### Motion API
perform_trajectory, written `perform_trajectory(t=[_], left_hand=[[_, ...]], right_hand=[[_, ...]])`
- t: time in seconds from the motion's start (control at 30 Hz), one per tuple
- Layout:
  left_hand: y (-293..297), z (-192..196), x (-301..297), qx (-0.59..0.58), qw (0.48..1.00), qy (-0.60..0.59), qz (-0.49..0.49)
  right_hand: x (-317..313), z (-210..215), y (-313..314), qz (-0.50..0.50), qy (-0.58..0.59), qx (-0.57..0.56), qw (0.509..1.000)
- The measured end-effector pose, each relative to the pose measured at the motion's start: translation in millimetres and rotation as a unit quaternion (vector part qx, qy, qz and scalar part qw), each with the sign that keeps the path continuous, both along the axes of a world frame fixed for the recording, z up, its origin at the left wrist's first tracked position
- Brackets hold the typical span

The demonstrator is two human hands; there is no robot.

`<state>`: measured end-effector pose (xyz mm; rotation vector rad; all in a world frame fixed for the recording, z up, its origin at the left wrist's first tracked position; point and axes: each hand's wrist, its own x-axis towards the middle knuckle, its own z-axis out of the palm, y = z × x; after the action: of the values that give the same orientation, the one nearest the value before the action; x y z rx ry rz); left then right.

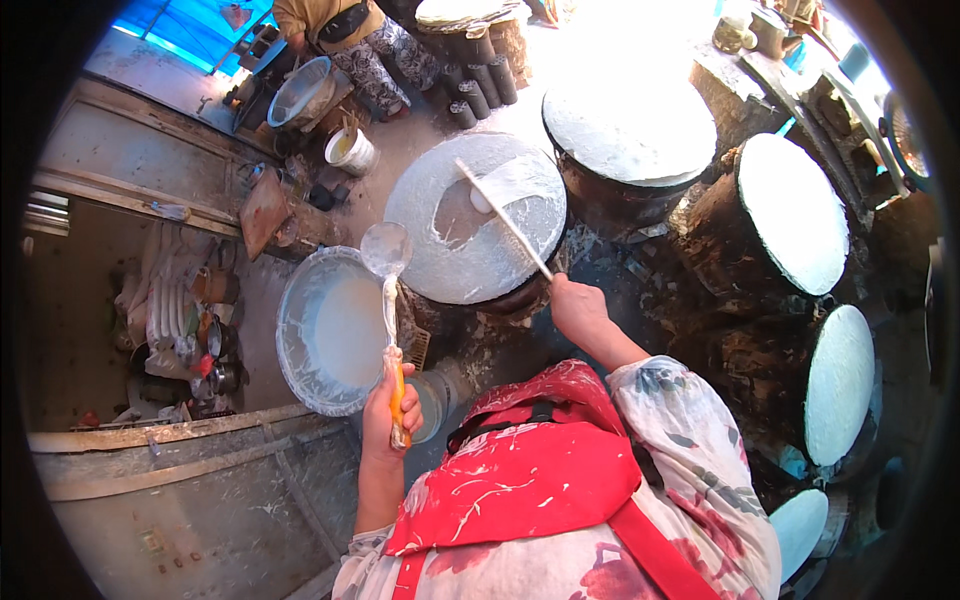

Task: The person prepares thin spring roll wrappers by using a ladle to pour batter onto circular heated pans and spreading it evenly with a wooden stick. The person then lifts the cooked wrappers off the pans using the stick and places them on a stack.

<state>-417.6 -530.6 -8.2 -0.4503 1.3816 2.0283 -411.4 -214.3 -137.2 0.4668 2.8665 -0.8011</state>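
My left hand (390, 400) grips the orange handle of a long ladle (386, 250), whose batter-coated bowl hangs over the rim of a wide metal basin of white batter (300, 340). My right hand (577, 303) holds a thin white stick (503, 218) that reaches across a round cloth-covered steamer top (420, 210); its far end rests near a thin wet patch of batter (460, 215) spread there. I wear a red apron over a floral sleeve.
Several more round white steamer tops (630, 130) (795, 210) (838, 385) ring the dark stove on the right. Another person (350, 40) crouches at the back beside a metal bowl (297, 92) and a small white bucket (350, 150). Dishes and pots lie at left.
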Motion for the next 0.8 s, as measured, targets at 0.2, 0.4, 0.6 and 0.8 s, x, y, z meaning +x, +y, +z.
perform_trajectory(t=[0.2, 0.4, 0.6, 0.8], left_hand=[[-18, 7, -12, 0.019, 0.999, -0.003, -0.037], [-24, 5, -21, 0.008, 0.998, 0.0, -0.056], [-27, 1, -32, -0.029, 0.997, 0.008, -0.067], [-26, 2, -29, -0.036, 0.998, 0.001, -0.051]], right_hand=[[3, 8, 14, -0.133, -0.011, -0.033, 0.991], [-16, 28, -22, -0.033, -0.021, 0.033, 0.999], [-4, 1, -17, -0.024, -0.011, 0.087, 0.996], [-33, 23, 5, -0.046, 0.009, 0.076, 0.996]])
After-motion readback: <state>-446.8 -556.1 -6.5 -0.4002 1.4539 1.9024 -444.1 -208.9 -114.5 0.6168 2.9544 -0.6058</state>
